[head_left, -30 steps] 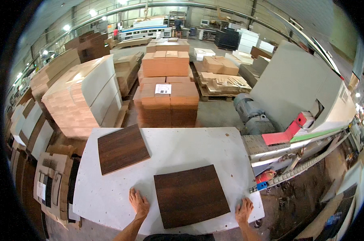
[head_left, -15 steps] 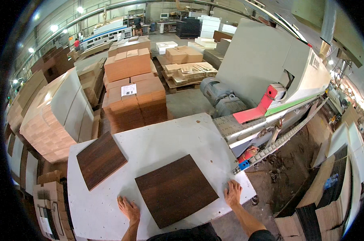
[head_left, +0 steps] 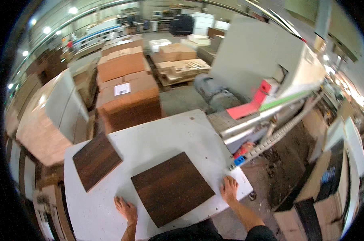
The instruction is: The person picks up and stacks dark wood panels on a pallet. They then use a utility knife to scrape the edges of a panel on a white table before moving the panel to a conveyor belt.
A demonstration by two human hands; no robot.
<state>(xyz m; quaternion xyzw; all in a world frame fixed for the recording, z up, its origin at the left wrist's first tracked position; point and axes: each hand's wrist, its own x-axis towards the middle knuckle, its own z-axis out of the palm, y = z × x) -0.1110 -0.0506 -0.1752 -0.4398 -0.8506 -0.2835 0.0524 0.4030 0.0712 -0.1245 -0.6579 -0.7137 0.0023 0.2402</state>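
A dark brown wood-grain panel (head_left: 172, 188) lies flat on a white tabletop (head_left: 166, 132), right in front of me. On its left rests my left hand (head_left: 125, 209), fingers apart, touching the tabletop and holding nothing. My right hand (head_left: 229, 188) lies on the tabletop just beyond the panel's right corner, also with nothing in it and its fingers loosely spread. A second dark brown panel (head_left: 97, 161) is at the table's left side, turned at an angle and apart from both hands.
A machine with a grey housing (head_left: 250, 60), red bracket (head_left: 250, 102) and cable chain (head_left: 284, 128) adjoins the table's right side. Stacked brown boards (head_left: 129, 100) stand beyond the far edge. Pale board stacks (head_left: 45, 120) flank the left; more panels (head_left: 326, 193) lean at right.
The whole view has shifted slightly and is blurrier, so everything sits a little further left in it. Hands and panels keep about the same places on the table.
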